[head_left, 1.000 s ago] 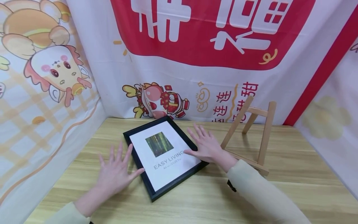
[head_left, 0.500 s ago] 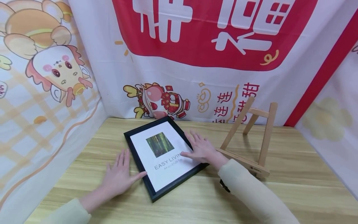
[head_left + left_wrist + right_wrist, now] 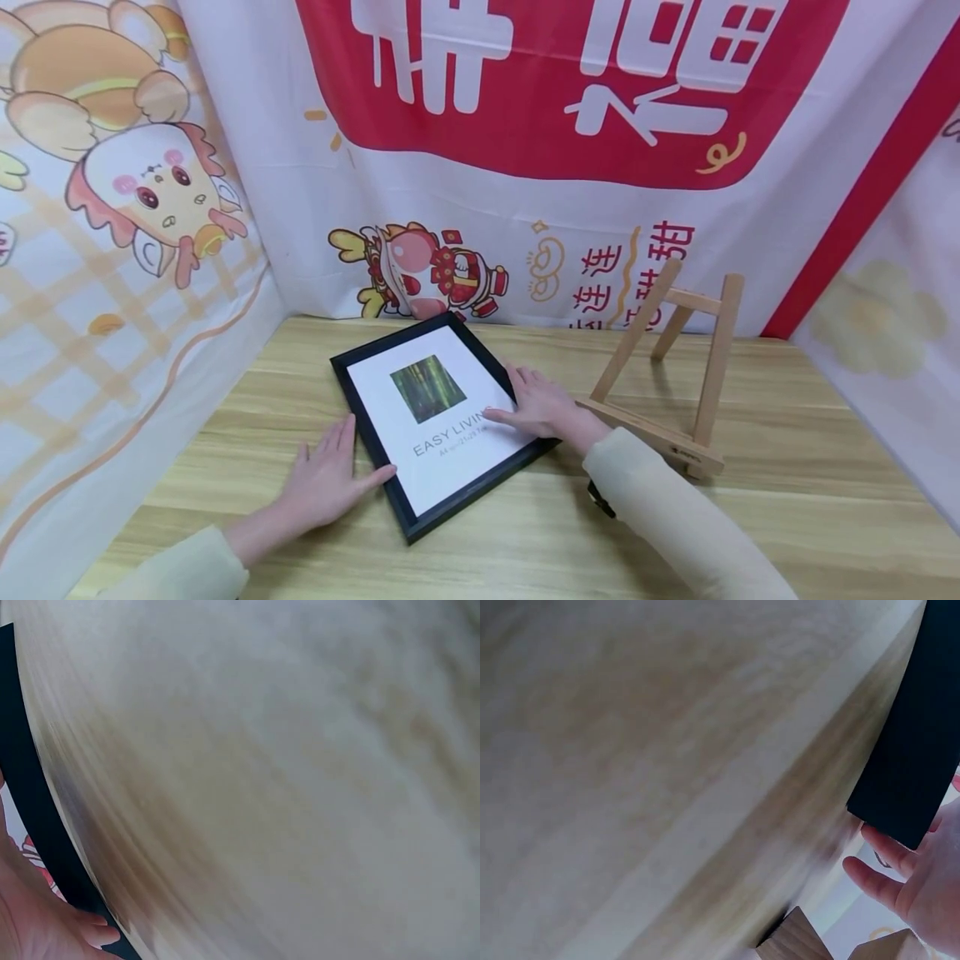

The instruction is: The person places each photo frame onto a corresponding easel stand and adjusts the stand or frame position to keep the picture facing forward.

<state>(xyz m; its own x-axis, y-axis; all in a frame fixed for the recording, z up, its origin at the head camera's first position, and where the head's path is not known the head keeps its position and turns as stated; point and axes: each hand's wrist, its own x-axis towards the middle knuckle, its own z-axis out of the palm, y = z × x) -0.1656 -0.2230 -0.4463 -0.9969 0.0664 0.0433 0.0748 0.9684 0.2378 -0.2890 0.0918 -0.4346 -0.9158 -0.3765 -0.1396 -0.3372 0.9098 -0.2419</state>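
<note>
A black picture frame lies flat and slanted on the table, its white insert reading "EASY LIVING" beneath a small green picture. Against its left edge rests my left hand, fingers stretched out and thumb tip on the border. My right hand lies over the right edge, with its thumb above the insert and its fingers along the outer side. In the left wrist view, fingertips touch the dark border. The right wrist view shows extended fingers by a corner of the frame.
A small wooden easel stands right of the frame, close to my right forearm. Behind the wood-grain table hangs a red and white printed cloth. Another printed cloth borders the left side.
My left hand has come down and right to the frame's left edge. My right hand has lowered and shifted slightly left onto the right edge. The frame has hardly moved.
</note>
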